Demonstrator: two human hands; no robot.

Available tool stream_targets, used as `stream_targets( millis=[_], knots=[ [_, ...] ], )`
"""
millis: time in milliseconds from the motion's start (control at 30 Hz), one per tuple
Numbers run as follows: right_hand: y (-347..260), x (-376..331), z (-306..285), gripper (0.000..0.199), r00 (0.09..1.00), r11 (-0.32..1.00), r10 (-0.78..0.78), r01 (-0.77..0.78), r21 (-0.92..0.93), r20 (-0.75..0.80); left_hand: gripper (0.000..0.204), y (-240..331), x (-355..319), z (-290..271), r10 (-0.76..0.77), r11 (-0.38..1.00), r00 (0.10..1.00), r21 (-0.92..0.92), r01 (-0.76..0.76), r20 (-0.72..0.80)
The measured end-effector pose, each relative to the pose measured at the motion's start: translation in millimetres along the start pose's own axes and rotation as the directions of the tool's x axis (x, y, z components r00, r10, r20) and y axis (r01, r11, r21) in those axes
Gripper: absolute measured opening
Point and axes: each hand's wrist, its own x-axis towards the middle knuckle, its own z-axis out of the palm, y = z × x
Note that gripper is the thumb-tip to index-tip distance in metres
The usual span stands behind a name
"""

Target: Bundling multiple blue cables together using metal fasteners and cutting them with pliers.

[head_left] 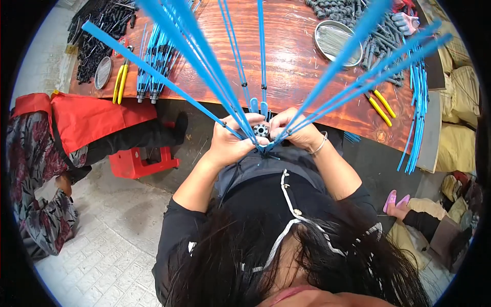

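Your hands [263,135] sit hemmed in by the fanned blue rods [204,66]; the bare worktop [291,61] ahead lies open between them, with the steel dish [335,41] and yellow pliers [381,105] to the right.

Small black toothed hub [261,130], held at the table's near edge; thin blue ribs [204,56] fan upward and outward from it (small black beads along several).

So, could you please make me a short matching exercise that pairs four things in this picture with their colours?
Things:
1. rods fanning out from the hands
2. plier handles
3. low stool
4. round dish on the table

Colours:
A. red
B. silver
C. blue
D. yellow

Pairs: 1-C, 2-D, 3-A, 4-B
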Motion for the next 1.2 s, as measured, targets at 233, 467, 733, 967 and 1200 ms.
stream_targets(
  millis=[233, 467, 733, 967, 1200],
  knots=[
    [-8.4, -5.8, 9.1, 0.013, 0.993, 0.996, -0.020, 0.009, -0.090, -0.117, 0.031, -4.9, -2.5, 4.5, 0.223, 0.941, 0.975, 0.263, -0.214, -0.002],
    [6.2, -15.8, 21.5, 0.024, 0.952, 0.981, -0.143, 0.100, -0.167, -0.270, 0.031, -6.4, -4.9, 5.9, 0.250, 0.933, 0.967, 0.259, -0.251, 0.038],
    [-4.6, -14.2, 9.5, 0.024, 0.953, 0.929, -0.082, -0.033, -0.370, -0.290, 0.040, -13.3, 4.2, 13.9, 0.065, 0.962, 0.997, 0.267, -0.053, -0.038],
    [-10.1, -11.1, 16.0, 0.014, 0.953, 0.935, -0.179, 0.087, -0.343, -0.246, 0.031, -16.1, -6.6, 15.1, 0.021, 0.962, 0.976, 0.270, 0.039, -0.216],
    [-21.2, -7.9, 27.8, 0.014, 0.925, 0.858, -0.242, 0.063, -0.511, -0.293, 0.018, -14.3, -1.2, 2.1, 0.195, 0.959, 0.967, 0.240, -0.153, -0.164]
  ],
)
